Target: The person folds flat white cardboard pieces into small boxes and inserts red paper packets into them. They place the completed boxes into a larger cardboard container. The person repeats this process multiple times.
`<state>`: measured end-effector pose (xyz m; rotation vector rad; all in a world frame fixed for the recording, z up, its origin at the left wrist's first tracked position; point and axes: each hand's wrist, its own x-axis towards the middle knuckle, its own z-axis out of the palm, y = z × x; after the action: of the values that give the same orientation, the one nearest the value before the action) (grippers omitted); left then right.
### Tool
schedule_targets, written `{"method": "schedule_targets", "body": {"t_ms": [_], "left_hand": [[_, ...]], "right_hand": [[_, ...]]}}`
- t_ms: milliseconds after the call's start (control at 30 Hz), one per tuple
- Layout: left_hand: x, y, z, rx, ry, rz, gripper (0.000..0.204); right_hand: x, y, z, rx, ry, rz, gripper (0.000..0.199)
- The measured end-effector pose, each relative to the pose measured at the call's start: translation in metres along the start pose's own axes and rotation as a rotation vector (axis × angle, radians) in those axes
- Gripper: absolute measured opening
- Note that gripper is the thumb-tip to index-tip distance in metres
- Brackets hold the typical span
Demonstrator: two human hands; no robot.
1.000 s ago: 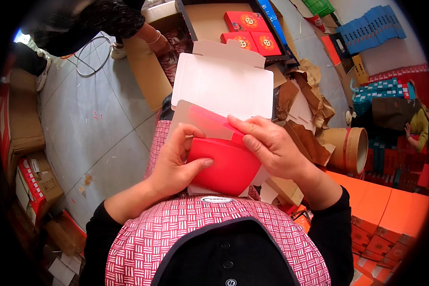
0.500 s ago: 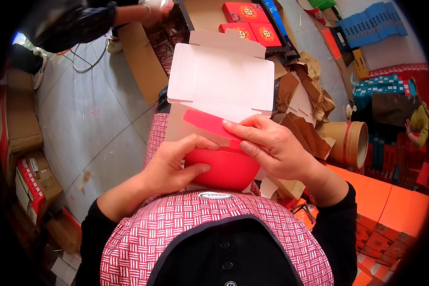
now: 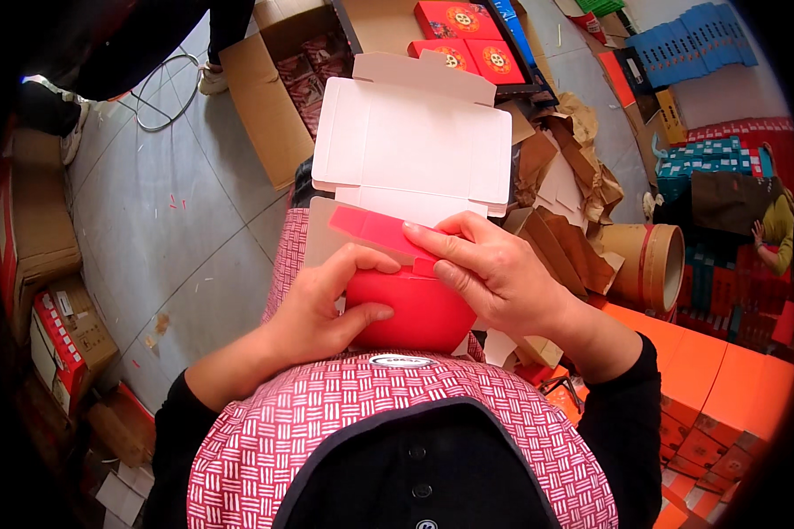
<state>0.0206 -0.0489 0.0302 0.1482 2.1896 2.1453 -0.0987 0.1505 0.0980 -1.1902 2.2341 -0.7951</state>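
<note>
A cardboard box blank (image 3: 415,141), white on its inner face and red on its outer side, lies across my lap with its far panel spread flat. The near red panel (image 3: 410,309) curves up toward me. My left hand (image 3: 322,300) grips the left edge of that panel, thumb on the red face and fingers behind. With thumb and fingers pinched, my right hand (image 3: 490,273) holds a narrow red flap (image 3: 370,227) at the panel's upper edge. The flap slants away from the panel toward the upper left.
Beyond the blank, an open carton (image 3: 269,115) holds small red packets, beside a tray of red printed boxes (image 3: 459,55). Crumpled brown paper (image 3: 582,167) and a cardboard drum (image 3: 648,264) stand right. Orange boxes (image 3: 706,370) are stacked near my right elbow. Another person's legs (image 3: 225,35) show far left.
My right hand has shifted slightly left with the red flap. The other person's arm has withdrawn from above the open carton, uncovering the packets.
</note>
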Motion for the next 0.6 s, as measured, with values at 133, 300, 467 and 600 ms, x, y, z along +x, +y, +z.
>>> {"method": "schedule_targets", "body": {"t_ms": [133,300,467,600], "left_hand": [[-0.001,0.008,-0.002,-0.056,-0.049,-0.089,0.039],[-0.004,0.001,0.0,-0.086,-0.036,-0.081,0.041],[-0.007,-0.003,0.005,-0.122,0.024,-0.097,0.044],[-0.009,-0.009,0.008,-0.122,0.07,-0.033,0.043]], "right_hand": [[0.001,-0.002,0.001,-0.021,-0.01,-0.014,0.039],[0.0,-0.002,-0.002,-0.006,-0.029,-0.028,0.039],[0.002,-0.004,0.001,-0.05,-0.025,-0.048,0.039],[0.002,-0.006,0.001,-0.111,-0.023,-0.079,0.041]]}}
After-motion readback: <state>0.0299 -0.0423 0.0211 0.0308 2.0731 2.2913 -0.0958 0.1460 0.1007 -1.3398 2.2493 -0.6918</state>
